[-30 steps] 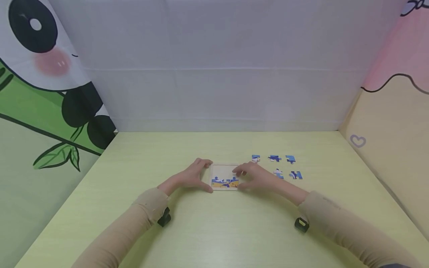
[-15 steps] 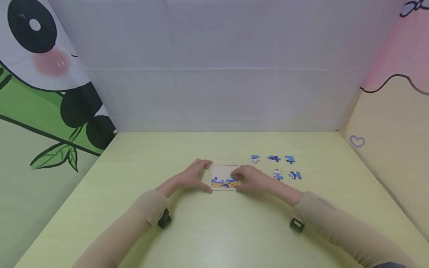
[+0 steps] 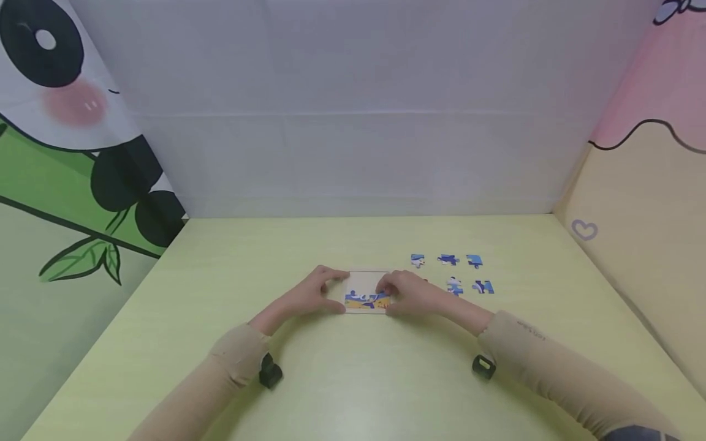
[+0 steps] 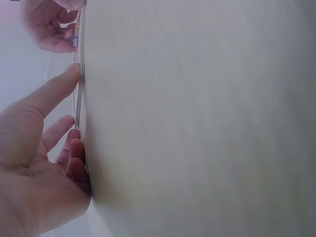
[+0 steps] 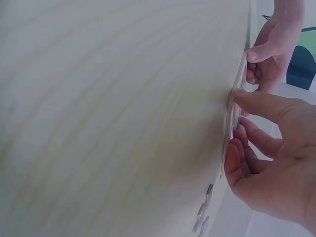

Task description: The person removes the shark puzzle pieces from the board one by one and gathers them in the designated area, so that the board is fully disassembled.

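Observation:
A small flat puzzle board (image 3: 361, 281) lies on the table, its near part covered by blue, white and orange puzzle pieces (image 3: 358, 301). At its left side my left hand (image 3: 306, 297) holds the board, thumb by the near corner and index finger by the far corner. My right hand (image 3: 413, 295) is at the right side. Its thumb touches the board's near edge, and its bent fingers are on a puzzle piece (image 5: 240, 120) with blue on it, mostly hidden by the fingertips. In the left wrist view, a bit of blue puzzle piece (image 4: 75, 39) shows beside the right fingertips.
Several loose puzzle pieces (image 3: 448, 260) lie in two rows beyond and right of the right hand, one partly hidden behind it. The table (image 3: 364, 373) meets a pale back wall (image 3: 353, 153). Printed cloths hang at the left and right.
My right hand has shifted slightly left over the near right part of the board, its fingers more bent. The left hand stays at the board's left side. The head view has turned slightly.

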### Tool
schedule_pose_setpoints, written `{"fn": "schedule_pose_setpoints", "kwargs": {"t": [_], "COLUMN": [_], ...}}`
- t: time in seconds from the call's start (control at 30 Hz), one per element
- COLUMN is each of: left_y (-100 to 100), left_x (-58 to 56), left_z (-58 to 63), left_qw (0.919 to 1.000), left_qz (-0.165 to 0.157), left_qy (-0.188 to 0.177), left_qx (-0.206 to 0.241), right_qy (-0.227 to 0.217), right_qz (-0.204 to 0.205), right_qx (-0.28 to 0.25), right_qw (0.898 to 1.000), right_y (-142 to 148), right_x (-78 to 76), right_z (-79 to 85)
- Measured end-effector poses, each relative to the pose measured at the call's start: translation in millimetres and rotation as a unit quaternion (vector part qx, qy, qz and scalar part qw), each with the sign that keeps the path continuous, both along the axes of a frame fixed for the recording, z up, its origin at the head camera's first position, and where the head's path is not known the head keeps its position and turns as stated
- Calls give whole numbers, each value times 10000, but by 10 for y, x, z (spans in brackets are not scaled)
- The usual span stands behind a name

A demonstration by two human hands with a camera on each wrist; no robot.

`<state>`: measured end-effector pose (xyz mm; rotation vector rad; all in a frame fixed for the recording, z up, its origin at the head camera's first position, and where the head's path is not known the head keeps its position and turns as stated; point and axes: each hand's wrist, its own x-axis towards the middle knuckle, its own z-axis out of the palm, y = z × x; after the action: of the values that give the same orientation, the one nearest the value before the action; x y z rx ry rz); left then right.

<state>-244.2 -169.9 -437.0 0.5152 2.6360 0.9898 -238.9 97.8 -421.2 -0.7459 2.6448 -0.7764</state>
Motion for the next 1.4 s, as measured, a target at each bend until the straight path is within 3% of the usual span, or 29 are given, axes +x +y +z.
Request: {"fn": "schedule_pose_setpoints", "kwargs": {"t": [0.5, 0.77, 1.03, 1.4], "left_y": [-4, 18, 9, 9], "left_x": [-12, 24, 23, 11], "left_z": [17, 90, 89, 66], "left_qw": [9998, 9999, 9999, 9999], "left_qz": [-159, -94, -120, -101], "left_qy": [79, -90, -47, -16], "left_qx": [-49, -16, -36, -38], "right_qy": [0, -105, 90, 346], "right_qz": [91, 297, 733, 812], "right_qx": [-267, -42, 123, 413], "right_qw": [9996, 9995, 9972, 9952], "right_y": [7, 16, 9, -9], "right_x": [43, -12, -47, -65], "right_z": [50, 103, 142, 110]}}
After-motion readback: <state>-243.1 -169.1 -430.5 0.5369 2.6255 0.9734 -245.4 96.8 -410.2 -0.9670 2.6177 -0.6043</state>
